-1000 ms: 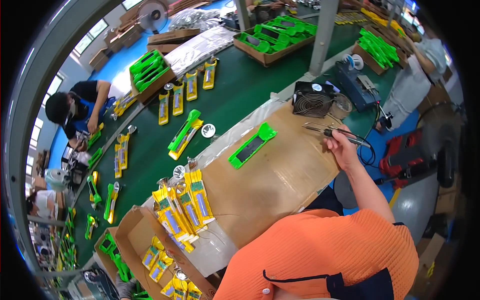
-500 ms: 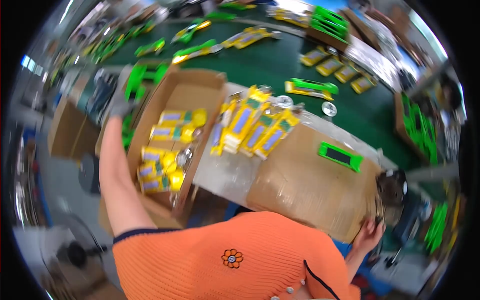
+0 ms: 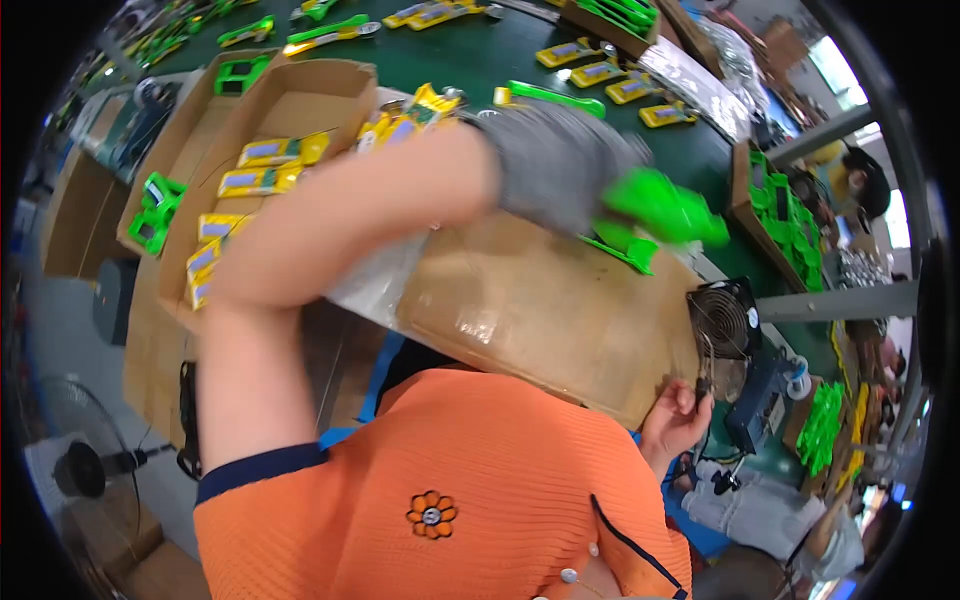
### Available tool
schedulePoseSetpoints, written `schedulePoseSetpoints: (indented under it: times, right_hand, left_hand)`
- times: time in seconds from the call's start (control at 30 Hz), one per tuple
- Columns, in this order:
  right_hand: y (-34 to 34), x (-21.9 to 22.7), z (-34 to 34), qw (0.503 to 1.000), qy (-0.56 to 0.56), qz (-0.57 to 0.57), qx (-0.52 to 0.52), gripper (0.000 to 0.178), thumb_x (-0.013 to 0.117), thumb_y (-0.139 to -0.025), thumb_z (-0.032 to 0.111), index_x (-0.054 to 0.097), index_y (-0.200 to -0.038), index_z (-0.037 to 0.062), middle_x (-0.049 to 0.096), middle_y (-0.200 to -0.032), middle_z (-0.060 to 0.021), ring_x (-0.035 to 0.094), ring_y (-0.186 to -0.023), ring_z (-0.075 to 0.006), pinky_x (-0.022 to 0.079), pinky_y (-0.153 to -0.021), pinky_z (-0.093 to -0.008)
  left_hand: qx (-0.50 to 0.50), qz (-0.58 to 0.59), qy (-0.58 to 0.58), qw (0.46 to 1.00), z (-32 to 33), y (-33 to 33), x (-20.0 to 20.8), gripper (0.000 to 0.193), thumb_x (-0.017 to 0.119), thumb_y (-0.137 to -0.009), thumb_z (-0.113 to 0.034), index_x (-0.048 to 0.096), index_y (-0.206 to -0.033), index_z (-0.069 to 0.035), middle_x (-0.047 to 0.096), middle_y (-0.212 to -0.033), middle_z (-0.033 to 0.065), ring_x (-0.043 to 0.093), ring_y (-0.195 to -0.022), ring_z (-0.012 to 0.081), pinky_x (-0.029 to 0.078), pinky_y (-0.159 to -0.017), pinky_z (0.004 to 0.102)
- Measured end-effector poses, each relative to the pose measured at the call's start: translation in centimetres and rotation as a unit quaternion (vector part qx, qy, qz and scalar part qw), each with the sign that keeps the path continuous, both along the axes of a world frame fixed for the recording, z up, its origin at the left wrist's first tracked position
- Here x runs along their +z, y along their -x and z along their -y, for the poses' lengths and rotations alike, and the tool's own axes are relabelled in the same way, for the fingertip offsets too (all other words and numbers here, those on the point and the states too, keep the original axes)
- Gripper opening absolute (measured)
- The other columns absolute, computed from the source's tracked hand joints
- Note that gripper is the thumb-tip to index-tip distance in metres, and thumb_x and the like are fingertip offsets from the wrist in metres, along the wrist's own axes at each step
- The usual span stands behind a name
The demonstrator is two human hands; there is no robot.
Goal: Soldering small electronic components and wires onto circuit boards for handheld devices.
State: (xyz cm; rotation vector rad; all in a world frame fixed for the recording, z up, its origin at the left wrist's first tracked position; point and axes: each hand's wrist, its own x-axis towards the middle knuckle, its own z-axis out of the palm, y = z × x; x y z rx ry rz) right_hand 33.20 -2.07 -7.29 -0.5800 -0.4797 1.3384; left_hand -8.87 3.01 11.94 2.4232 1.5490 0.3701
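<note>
My left hand (image 3: pixel 565 165), in a grey glove and smeared by motion, reaches across above the brown cardboard sheet (image 3: pixel 530 310). Its fingers are closed on bright green plastic housings (image 3: pixel 675 207); how many is blurred. Just below them, a green frame (image 3: pixel 625 253) rests on the sheet, partly covered. At the sheet's right edge my right hand (image 3: pixel 678 415) is closed around the dark handle of a soldering iron (image 3: pixel 703 384), its thin metal end pointing away from me. Behind my left forearm lie yellow-and-green packaged pieces (image 3: pixel 430 103), mostly hidden.
Left of the sheet, a cardboard box (image 3: pixel 345 80) contains yellow packages; beside it another box (image 3: pixel 205 95) contains green frames. A black fan (image 3: pixel 722 318) and blue soldering station (image 3: pixel 757 408) stand right. Several yellow packages (image 3: pixel 597 72) line the green table. Green parts fill a far-right box (image 3: pixel 785 225).
My left hand has swung from the left-hand box to above the cardboard sheet, now carrying green housings. The view has shifted; my right hand stays at the sheet's right edge.
</note>
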Motion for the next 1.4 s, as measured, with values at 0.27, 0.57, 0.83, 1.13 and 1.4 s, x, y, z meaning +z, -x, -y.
schedulePoseSetpoints:
  times: [0.27, 0.57, 0.83, 1.13, 1.4]
  right_hand:
    - [-1.3, 2.3, 1.3, 0.998, 0.047, -0.041, 0.026, 0.041, 0.055, -0.099, 0.017, 0.037, -0.063, 0.0112, 0.036, -0.061, -0.0024, 0.046, -0.066, -0.0177, 0.046, -0.097, -0.0383]
    - [-0.4, 1.8, 0.5, 0.998, 0.028, -0.02, 0.048, 0.026, 0.056, -0.098, 0.016, 0.046, -0.074, 0.0132, 0.032, -0.062, 0.0028, 0.039, -0.063, -0.0112, 0.044, -0.078, -0.0281]
    - [-0.3, 0.8, 1.7, 0.996, -0.017, 0.081, -0.023, 0.007, 0.052, -0.098, 0.011, 0.047, -0.094, 0.0123, 0.042, -0.061, 0.0009, 0.053, -0.064, -0.0157, 0.048, -0.089, -0.0402]
    - [0.0, 2.2, 0.8, 0.997, 0.0, 0.054, -0.057, 0.013, 0.054, -0.093, 0.006, 0.042, -0.093, 0.0094, 0.043, -0.063, -0.003, 0.047, -0.06, -0.0154, 0.049, -0.084, -0.0403]
    - [0.1, 2.2, 0.5, 0.994, 0.024, 0.044, -0.096, 0.015, 0.058, -0.091, 0.007, 0.044, -0.095, 0.0073, 0.044, -0.06, -0.0032, 0.048, -0.054, -0.0149, 0.051, -0.08, -0.0404]
  left_hand:
    - [-0.109, -0.065, 0.028, 0.991, 0.0, -12.9, -10.3, 0.05, 0.081, -0.067, -0.049, 0.07, -0.101, -0.014, 0.07, -0.087, 0.0087, 0.069, -0.084, 0.0312, 0.054, -0.073, 0.0467]
    - [0.018, 0.133, -0.174, 0.976, 7.0, -7.8, -6.9, 0.046, 0.077, -0.073, -0.037, 0.066, -0.105, -0.007, 0.065, -0.103, 0.0146, 0.062, -0.102, 0.0355, 0.048, -0.089, 0.0467]
    - [0.007, 0.292, -0.008, 0.956, 2.7, -6.4, -3.8, 0.05, 0.08, -0.081, -0.017, 0.062, -0.126, -0.005, 0.065, -0.122, 0.0092, 0.06, -0.117, 0.0212, 0.046, -0.101, 0.0347]
    - [0.071, 0.545, 0.359, 0.755, -25.3, -13.2, -8.4, 0.066, 0.071, -0.089, -0.046, 0.05, -0.137, -0.006, 0.062, -0.113, 0.0074, 0.061, -0.104, 0.0182, 0.054, -0.089, 0.0374]
    - [0.215, 0.658, 0.409, 0.595, -44.2, -22.9, -15.1, 0.107, 0.075, -0.074, -0.066, 0.023, -0.15, -0.011, 0.039, -0.147, 0.026, 0.046, -0.13, 0.0459, 0.045, -0.099, 0.0577]
